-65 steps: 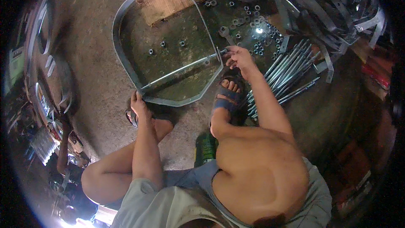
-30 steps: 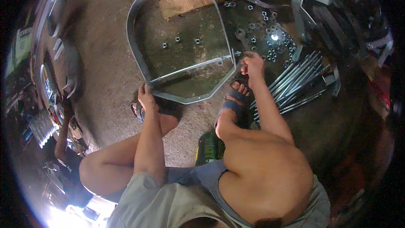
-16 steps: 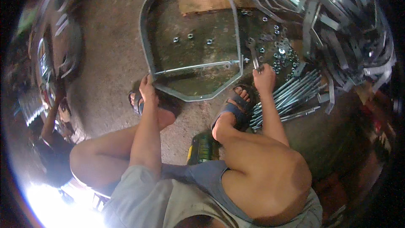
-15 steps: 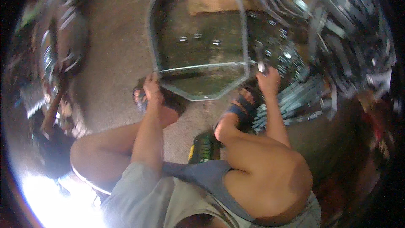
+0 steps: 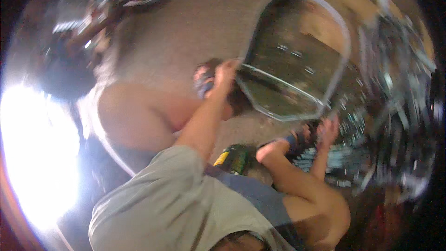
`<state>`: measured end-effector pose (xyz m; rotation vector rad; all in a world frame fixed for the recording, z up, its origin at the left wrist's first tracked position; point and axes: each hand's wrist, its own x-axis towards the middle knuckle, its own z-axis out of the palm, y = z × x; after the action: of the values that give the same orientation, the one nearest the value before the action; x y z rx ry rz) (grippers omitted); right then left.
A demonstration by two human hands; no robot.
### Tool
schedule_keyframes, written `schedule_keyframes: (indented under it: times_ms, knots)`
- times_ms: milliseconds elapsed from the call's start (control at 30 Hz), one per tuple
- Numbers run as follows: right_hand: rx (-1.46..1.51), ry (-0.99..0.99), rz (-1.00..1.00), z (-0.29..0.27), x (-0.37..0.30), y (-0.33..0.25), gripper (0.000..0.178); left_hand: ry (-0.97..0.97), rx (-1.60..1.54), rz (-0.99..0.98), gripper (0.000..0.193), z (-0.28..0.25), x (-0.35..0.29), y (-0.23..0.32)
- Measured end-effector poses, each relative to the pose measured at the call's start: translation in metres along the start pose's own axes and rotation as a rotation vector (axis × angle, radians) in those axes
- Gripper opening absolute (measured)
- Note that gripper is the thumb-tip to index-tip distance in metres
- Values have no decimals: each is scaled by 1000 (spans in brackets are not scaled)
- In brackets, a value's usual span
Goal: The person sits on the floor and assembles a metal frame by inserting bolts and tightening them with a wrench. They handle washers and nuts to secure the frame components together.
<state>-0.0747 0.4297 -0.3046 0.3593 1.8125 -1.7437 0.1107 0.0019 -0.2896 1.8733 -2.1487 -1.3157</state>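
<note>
A grey metal frame (image 5: 346, 32), rounded at the far end and angled at the near end, lies in front of me with a thin metal rod (image 5: 283, 83) across it. My left hand (image 5: 225, 76) is closed on the frame's left side, by the rod's left end. My right hand (image 5: 328, 131) is just outside the frame's near right corner, its fingers looking spread and smeared by motion. Nothing shows in it. Several small metal pieces (image 5: 296, 54) lie on the ground inside the frame's outline.
Long metal strips (image 5: 395, 65) are heaped at the right, with short metal bars (image 5: 344, 158) beside my right foot. A flat tan sheet (image 5: 320, 30) lies beyond the frame. A black and yellow object (image 5: 232, 159) sits between my legs. Another person (image 5: 69, 62) is at the left.
The whole view has swung, so the frame now appears farther right and tilted. The dark metal tool in my right hand no longer shows, and that hand's fingers have loosened. My left hand stays on the frame.
</note>
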Motion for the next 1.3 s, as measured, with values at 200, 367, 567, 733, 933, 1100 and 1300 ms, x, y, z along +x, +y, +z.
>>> schedule_keyframes:
  times_ms: [200,367,567,733,933,1100,1300]
  knots:
    - [86,-100,121,39,1,-21,52,-21,-478,-126,38,3,16,-40]
    - [110,28,110,22,-3,-21,51,-89,-534,-113,34,12,14,-32]
    - [91,53,38,16,-2,-6,49,-82,-402,-71,31,10,5,-38]
    - [-73,-53,-9,3,6,-18,49,-64,-506,-87,31,11,-12,-14]
    - [-2,44,-27,6,6,-13,46,-13,-378,-80,32,17,-18,-8]
    - [17,-26,10,6,9,-18,47,-23,-445,-84,32,15,-5,-29]
    - [-378,266,-245,-5,6,-35,43,-36,-435,-19,32,13,4,-44]
